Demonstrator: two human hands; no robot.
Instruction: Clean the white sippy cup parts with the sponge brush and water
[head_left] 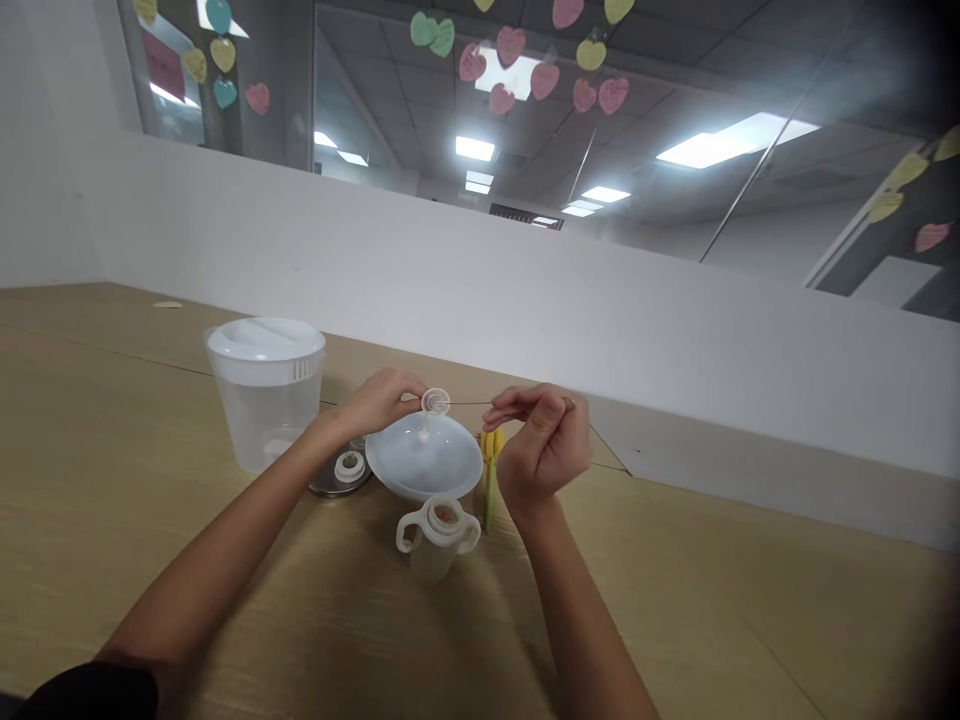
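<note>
Left hand (382,398): we pinch the small clear valve (434,402), steadying it above the lid (424,458).
Right hand (541,440): fingers curled shut on a thin wire (469,403), threading the valve.
Cup (438,533): open, mid-desk, beside the jug (265,392).

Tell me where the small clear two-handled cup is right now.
In the head view, the small clear two-handled cup stands on the wooden table near centre, just in front of the round white plastic lid, between the person's forearms.

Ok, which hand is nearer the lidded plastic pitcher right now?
Left. The left hand is just right of the pitcher, its fingers pinching a small round nipple piece. The right hand is farther right, beyond the white dome lid.
</note>
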